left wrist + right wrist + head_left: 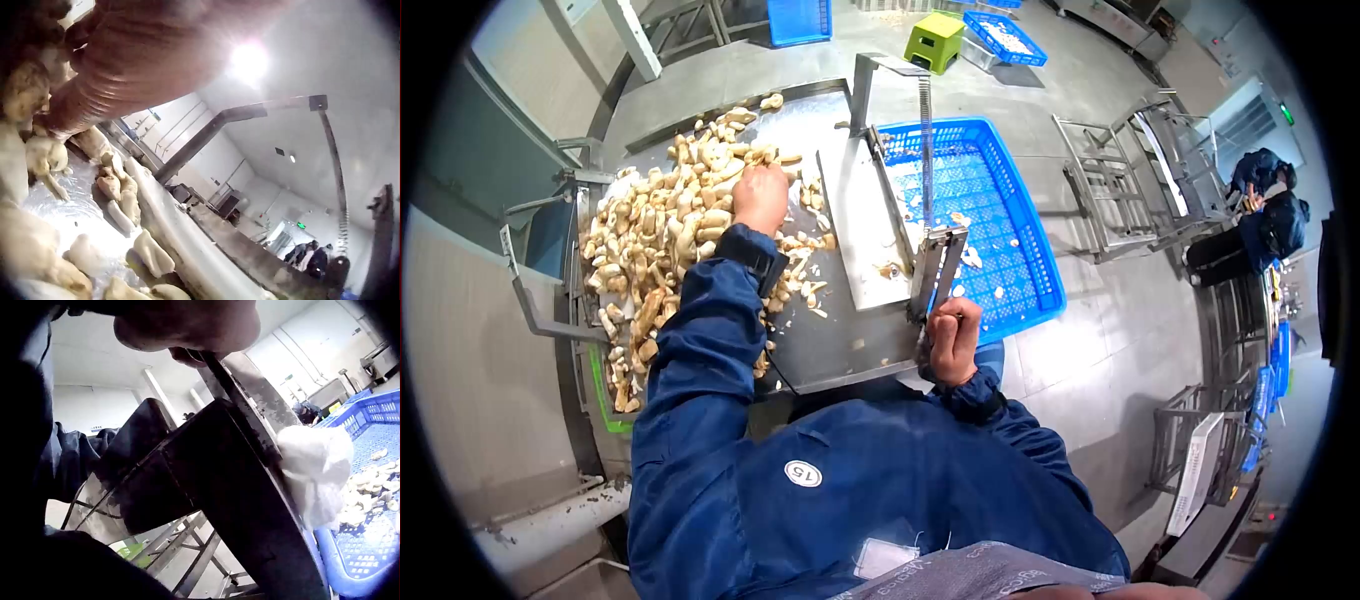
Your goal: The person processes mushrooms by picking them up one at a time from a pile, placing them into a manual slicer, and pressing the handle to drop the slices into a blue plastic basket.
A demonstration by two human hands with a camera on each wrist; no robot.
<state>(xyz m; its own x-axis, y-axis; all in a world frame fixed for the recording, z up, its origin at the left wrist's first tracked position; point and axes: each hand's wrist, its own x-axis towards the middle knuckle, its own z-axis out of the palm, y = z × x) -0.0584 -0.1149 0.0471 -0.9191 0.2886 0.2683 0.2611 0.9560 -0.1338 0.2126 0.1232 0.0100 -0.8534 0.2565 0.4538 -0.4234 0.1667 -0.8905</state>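
Note:
Pale, brownish mushroom-like pieces (685, 205) lie heaped on the left of a metal table (825, 345). The left hand (762, 197) reaches into the heap's right side; in the left wrist view its thumb (65, 115) touches pieces (47, 156), its fingertips being mostly hidden. Right of the heap, a white board (865, 225) lies beside a hinged metal arm with a spring (926, 150). Fingers of the right hand (953, 340) are curled round the arm's near-end handle. The right wrist view shows this hand (194, 325) above the dark metal part (231, 469), by white cloth or plastic (317, 469).
A blue perforated crate (1035, 235) with scattered pale slices stands right of the board. Beyond are a green stool (935, 42), blue crates (800, 22) and metal racks (1105, 180). Another person (1270, 215) is at the far right. A raised rim edges the table.

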